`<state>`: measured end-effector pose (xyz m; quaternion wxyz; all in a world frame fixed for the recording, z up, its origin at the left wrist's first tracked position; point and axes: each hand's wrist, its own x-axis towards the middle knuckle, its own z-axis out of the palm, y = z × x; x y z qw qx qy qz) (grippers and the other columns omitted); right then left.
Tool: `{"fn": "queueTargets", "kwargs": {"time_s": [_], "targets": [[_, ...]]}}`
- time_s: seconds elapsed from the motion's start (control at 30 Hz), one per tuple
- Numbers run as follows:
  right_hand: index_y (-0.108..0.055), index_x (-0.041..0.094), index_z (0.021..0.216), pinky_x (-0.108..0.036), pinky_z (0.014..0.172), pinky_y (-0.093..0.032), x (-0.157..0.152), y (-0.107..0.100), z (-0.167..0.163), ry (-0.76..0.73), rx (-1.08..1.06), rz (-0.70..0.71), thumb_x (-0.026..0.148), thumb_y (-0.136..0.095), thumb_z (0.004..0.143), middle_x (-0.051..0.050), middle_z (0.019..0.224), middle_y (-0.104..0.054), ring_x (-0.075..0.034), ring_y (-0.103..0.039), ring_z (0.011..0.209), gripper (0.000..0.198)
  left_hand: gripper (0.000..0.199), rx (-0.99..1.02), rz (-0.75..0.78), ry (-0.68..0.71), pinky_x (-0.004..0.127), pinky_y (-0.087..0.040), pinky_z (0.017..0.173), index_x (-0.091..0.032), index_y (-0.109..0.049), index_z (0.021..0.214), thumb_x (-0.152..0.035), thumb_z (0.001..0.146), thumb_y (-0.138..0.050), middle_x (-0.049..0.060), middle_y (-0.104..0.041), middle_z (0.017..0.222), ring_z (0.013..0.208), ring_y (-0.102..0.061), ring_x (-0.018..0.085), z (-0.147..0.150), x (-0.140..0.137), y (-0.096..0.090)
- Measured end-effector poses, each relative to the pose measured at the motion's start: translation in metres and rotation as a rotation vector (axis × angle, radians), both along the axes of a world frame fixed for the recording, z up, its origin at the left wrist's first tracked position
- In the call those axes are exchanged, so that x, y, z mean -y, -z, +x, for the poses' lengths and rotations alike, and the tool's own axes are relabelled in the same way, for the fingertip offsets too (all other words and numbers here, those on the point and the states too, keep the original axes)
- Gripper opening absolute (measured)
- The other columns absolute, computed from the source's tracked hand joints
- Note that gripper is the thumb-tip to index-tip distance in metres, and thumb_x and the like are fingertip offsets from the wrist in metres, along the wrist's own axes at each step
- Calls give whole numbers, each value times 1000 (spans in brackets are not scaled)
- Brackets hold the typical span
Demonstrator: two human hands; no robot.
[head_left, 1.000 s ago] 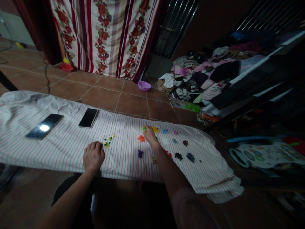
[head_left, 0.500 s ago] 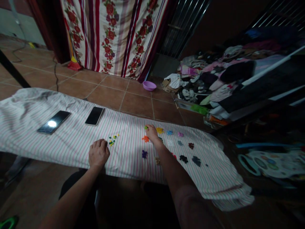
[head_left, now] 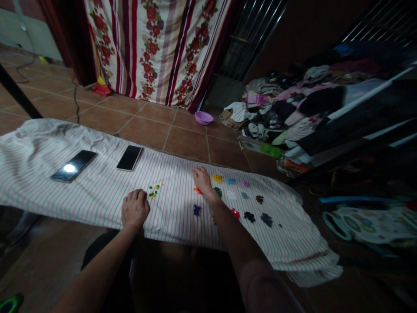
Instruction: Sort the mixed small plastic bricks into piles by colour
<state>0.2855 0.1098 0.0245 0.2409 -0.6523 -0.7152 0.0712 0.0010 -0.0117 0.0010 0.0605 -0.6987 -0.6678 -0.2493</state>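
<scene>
My left hand (head_left: pixel 135 208) rests on the striped cloth (head_left: pixel 176 226) with its fingers curled down, and what may be under them is hidden. Just right of it lies a loose scatter of small yellow and green pieces (head_left: pixel 154 191). Farther right, the fingers of my right hand (head_left: pixel 202 179) are pinched together, low over the cloth; I cannot make out anything between them. Partly covered by that hand is an orange pile (head_left: pixel 197 190). Around my right forearm are small piles sorted by colour, among them yellow (head_left: pixel 217 178), dark green (head_left: pixel 218 192), purple (head_left: pixel 197 210) and red (head_left: pixel 235 213).
Two phones lie on the left of the cloth, a dark one (head_left: pixel 74 166) reflecting a light and a smaller one (head_left: pixel 129 158). More piles, such as black (head_left: pixel 249 217) and brown (head_left: pixel 259 199), sit rightward. A purple basin (head_left: pixel 204 118) stands on the tiled floor near heaped clothes (head_left: pixel 293 100).
My right hand has shifted slightly left and away from me. The light green pieces seen at its fingertips before are now hidden. My left hand has stayed in place.
</scene>
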Motion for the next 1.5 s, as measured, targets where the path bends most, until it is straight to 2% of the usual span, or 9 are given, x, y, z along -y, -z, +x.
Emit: {"fn": "queueTargets", "kwargs": {"time_s": [0.17,0.23,0.33,0.5,0.77,0.9,1.03,1.27,1.5], "targets": [[-71,20,101,-26,86,-45,13,6,-65,-313,-119,-66,13,-51,87,-5,97,-68,-15,-61,91,26,19,-8,9,5,39,-40,79,-17,-63,95,-18,81,-51,10,-67,106,97,-56,27,0,1,0],[-71,20,103,-25,85,-45,17,12,-88,-348,-129,-107,13,-52,87,-4,97,-68,-15,-61,90,25,19,-15,16,5,39,-40,78,-17,-63,95,-18,81,-51,10,-67,106,96,-56,27,-1,1,0],[-70,21,106,-25,84,-45,23,16,-109,-332,-81,-192,15,-54,86,-5,100,-67,-15,-60,92,26,19,-21,28,5,39,-40,78,-17,-62,95,-18,81,-51,10,-67,105,95,-57,27,-1,1,1],[-67,23,108,-24,84,-44,34,11,-121,-274,-12,-282,18,-52,88,-5,107,-64,-15,-59,95,25,19,-30,25,6,39,-39,79,-17,-62,96,-18,81,-50,10,-67,105,95,-56,26,-1,1,0],[-63,20,95,-27,84,-44,70,13,-123,-161,-57,-185,19,-50,89,-6,100,-60,-17,-57,93,14,20,-17,-11,-4,39,-37,76,-16,-63,95,-19,83,-47,11,-66,105,96,-55,27,0,1,-1],[-60,20,91,-26,80,-45,98,17,-110,-200,-166,-127,15,-53,83,-3,91,-61,-16,-57,87,12,22,9,-18,-1,40,-36,76,-17,-63,95,-20,83,-44,12,-66,103,94,-55,27,0,2,-3],[-59,21,92,-25,75,-46,138,13,-78,-191,-232,-105,11,-50,79,0,84,-61,-14,-57,79,18,23,24,-19,15,39,-35,77,-17,-63,95,-20,82,-45,12,-65,104,95,-54,27,-1,3,-3],[-62,21,95,-29,77,-51,205,16,7,123,-264,-61,18,-51,81,-5,92,-68,-16,-63,79,18,25,27,-39,4,38,-33,77,-16,-63,96,-24,84,-42,12,-64,105,96,-53,26,-1,5,-3],[-65,21,90,-32,78,-55,228,18,64,339,-330,-39,23,-53,81,-6,91,-73,-19,-69,81,16,29,-35,-51,-28,38,-34,76,-16,-63,97,-26,85,-39,12,-65,103,93,-54,26,0,6,-5]]}}
